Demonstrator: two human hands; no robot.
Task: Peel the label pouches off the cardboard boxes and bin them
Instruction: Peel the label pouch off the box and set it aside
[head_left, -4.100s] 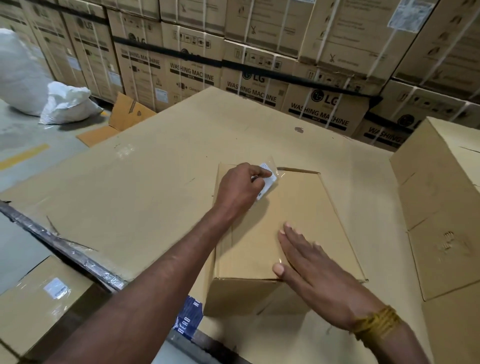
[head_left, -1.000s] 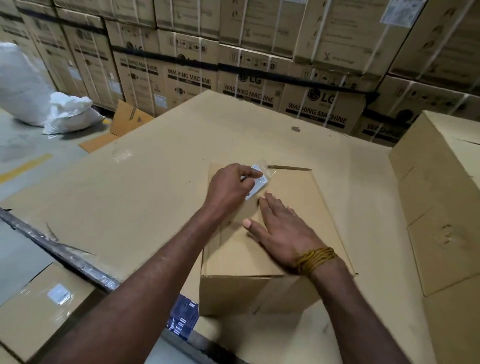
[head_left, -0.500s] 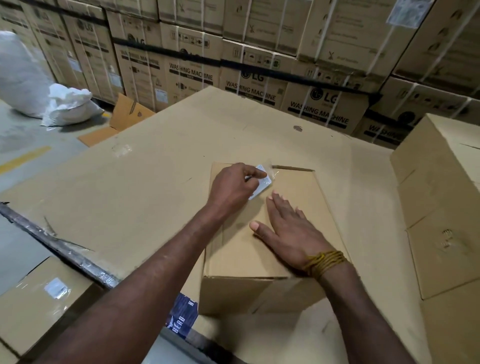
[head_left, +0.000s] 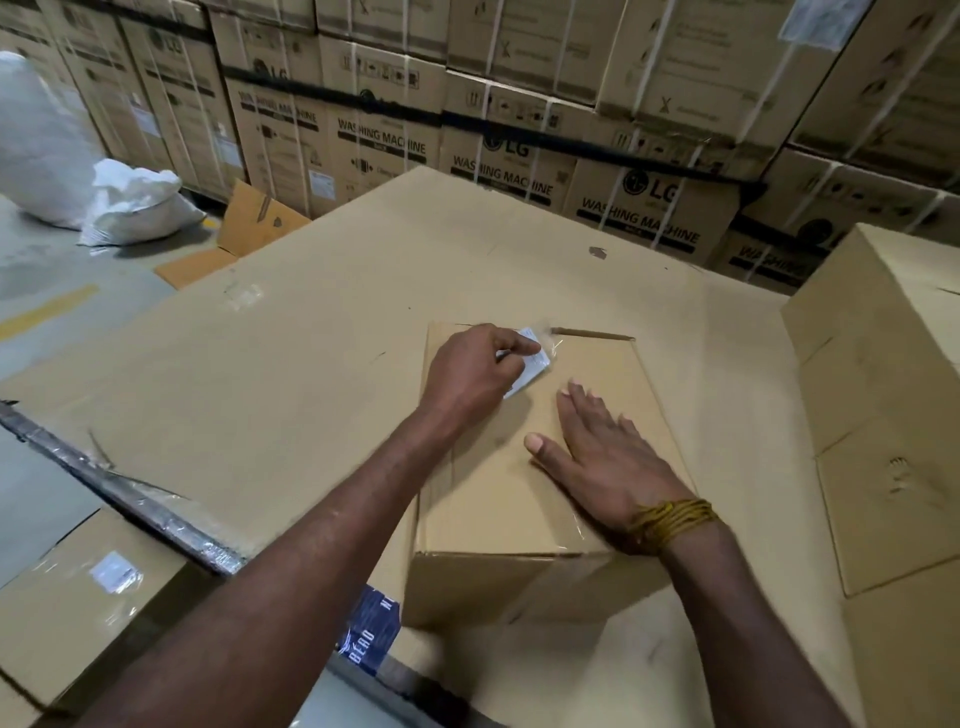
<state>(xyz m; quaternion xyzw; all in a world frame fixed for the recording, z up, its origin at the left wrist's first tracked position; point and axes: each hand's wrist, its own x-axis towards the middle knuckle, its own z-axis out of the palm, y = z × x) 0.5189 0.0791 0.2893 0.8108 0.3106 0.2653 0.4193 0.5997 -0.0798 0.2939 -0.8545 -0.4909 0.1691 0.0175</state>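
A small cardboard box (head_left: 613, 374) lies on a large cardboard sheet (head_left: 311, 332) in front of me. Near its far left corner my left hand (head_left: 470, 371) pinches a clear label pouch (head_left: 535, 361) with white paper inside, lifted partly off the box top. My right hand (head_left: 605, 457) lies flat with straight fingers on the box top, just right of the pouch. A yellow thread band circles my right wrist.
A taller cardboard box (head_left: 883, 395) stands at the right. Stacked washing machine cartons (head_left: 519, 119) form a wall behind. White sacks (head_left: 130, 202) lie on the floor at the far left. Another box with a label pouch (head_left: 114, 571) sits low at the left.
My right hand moved from the box's near edge up to beside the pouch and has stayed pressed there. My left hand keeps hold of the pouch in almost the same spot.
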